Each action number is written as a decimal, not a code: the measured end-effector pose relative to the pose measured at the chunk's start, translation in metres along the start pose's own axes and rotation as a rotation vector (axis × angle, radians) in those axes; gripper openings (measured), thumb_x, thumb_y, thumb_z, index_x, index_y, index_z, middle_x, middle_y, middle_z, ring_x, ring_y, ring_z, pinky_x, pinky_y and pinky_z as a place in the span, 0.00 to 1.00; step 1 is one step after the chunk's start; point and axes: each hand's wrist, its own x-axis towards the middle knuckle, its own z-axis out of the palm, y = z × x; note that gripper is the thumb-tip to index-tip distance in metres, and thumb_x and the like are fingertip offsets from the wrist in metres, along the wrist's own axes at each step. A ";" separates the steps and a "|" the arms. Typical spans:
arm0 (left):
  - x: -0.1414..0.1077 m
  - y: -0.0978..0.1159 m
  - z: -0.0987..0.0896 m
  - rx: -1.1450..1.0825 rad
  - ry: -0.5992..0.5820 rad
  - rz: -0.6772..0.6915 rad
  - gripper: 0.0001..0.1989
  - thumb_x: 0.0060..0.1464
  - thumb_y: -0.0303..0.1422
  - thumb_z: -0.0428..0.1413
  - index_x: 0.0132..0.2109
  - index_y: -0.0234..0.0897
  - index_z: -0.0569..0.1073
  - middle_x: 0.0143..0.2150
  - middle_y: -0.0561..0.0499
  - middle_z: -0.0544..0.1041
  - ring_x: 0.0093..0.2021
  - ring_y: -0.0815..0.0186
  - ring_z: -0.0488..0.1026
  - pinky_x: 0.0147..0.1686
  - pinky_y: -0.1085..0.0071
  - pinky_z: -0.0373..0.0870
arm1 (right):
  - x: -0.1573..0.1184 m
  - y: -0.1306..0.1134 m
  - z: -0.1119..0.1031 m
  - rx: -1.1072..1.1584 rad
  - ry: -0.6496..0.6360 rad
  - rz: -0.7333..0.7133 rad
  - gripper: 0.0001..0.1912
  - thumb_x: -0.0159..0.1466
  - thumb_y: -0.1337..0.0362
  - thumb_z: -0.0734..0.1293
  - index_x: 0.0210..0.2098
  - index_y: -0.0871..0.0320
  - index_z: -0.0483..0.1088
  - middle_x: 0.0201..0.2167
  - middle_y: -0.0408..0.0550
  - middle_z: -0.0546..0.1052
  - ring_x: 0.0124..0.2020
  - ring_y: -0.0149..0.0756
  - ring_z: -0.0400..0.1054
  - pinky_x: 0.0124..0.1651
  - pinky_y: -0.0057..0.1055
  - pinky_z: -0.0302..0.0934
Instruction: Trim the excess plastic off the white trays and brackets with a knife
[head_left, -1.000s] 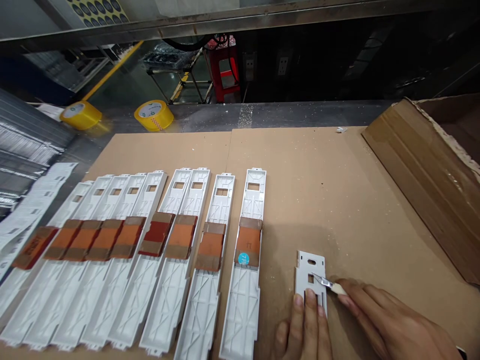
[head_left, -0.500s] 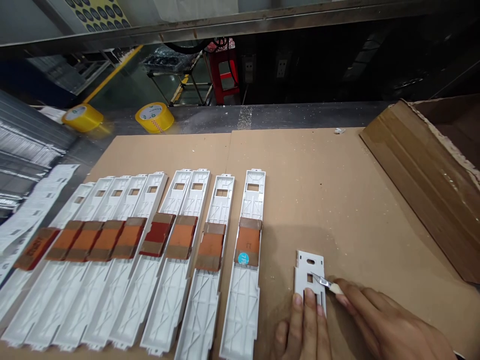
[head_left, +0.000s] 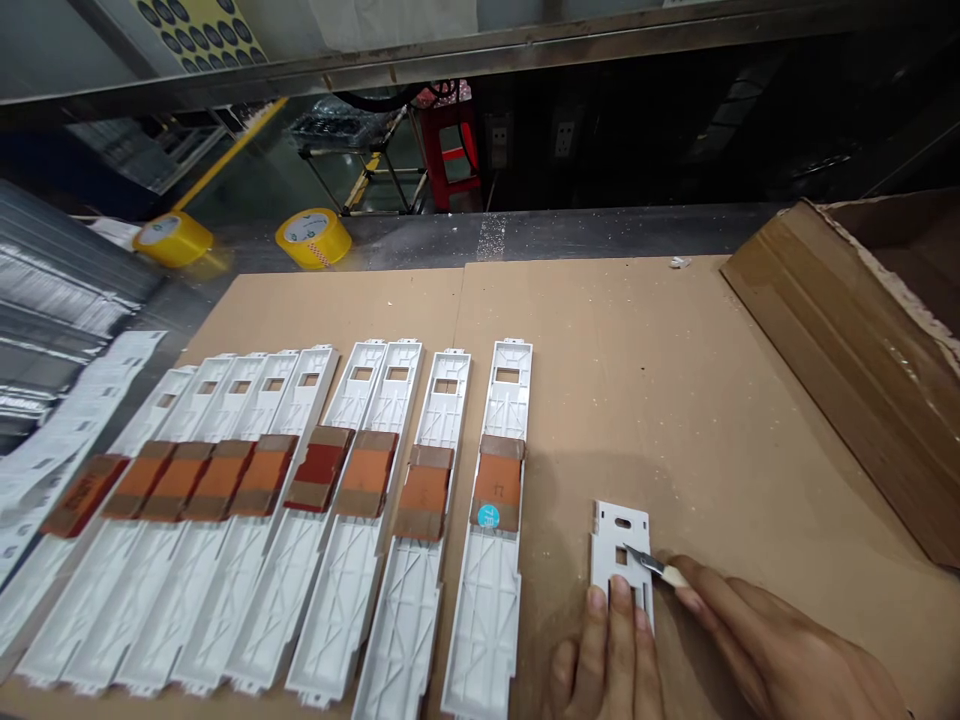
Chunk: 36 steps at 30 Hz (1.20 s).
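Note:
A flat white plastic part (head_left: 604,545) with cut-out slots lies on the brown board, its lower end hidden under my left hand (head_left: 611,655). The fingers of that hand press on it from above and hold it down, thumb at its left side. In my right hand (head_left: 780,635) is a craft knife (head_left: 670,575) with a pale handle, gripped between thumb and fingers. Its blade points left, with the tip by the small square hole in the part. Left of my hands lies a long white plastic strip (head_left: 480,610) with an orange-brown block (head_left: 499,480) across it.
Several more white strips (head_left: 401,610) with similar blocks lie side by side on the cardboard sheet (head_left: 600,330). Two yellow tape rolls (head_left: 315,240) (head_left: 174,240) stand at the back left. A cardboard box (head_left: 840,370) is at the right. Printed paper (head_left: 67,430) lies far left.
The view has shifted slightly, so the strips and tape sit a little farther right. My hands, the knife and the white part keep nearly the same places; the blade looks slightly turned.

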 end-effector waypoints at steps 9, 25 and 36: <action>0.002 -0.001 -0.001 0.006 -0.008 -0.001 0.21 0.54 0.25 0.43 0.44 0.37 0.79 0.62 0.53 0.68 0.60 0.65 0.68 0.41 0.65 0.62 | 0.008 -0.008 -0.008 -0.054 0.068 0.003 0.23 0.72 0.63 0.49 0.42 0.55 0.75 0.32 0.42 0.81 0.26 0.30 0.76 0.22 0.19 0.66; 0.005 0.000 -0.002 -0.030 -0.005 -0.013 0.20 0.56 0.27 0.43 0.45 0.36 0.79 0.59 0.52 0.71 0.54 0.63 0.72 0.41 0.64 0.61 | 0.000 0.000 -0.002 -0.040 -0.002 -0.019 0.17 0.70 0.62 0.54 0.48 0.50 0.73 0.35 0.38 0.81 0.29 0.28 0.77 0.24 0.18 0.68; 0.003 0.000 -0.001 -0.014 0.002 -0.023 0.21 0.48 0.24 0.45 0.44 0.36 0.79 0.60 0.53 0.71 0.54 0.65 0.72 0.41 0.64 0.62 | -0.002 0.001 0.000 -0.021 -0.029 0.007 0.18 0.69 0.62 0.55 0.50 0.47 0.73 0.38 0.39 0.81 0.31 0.29 0.77 0.24 0.18 0.67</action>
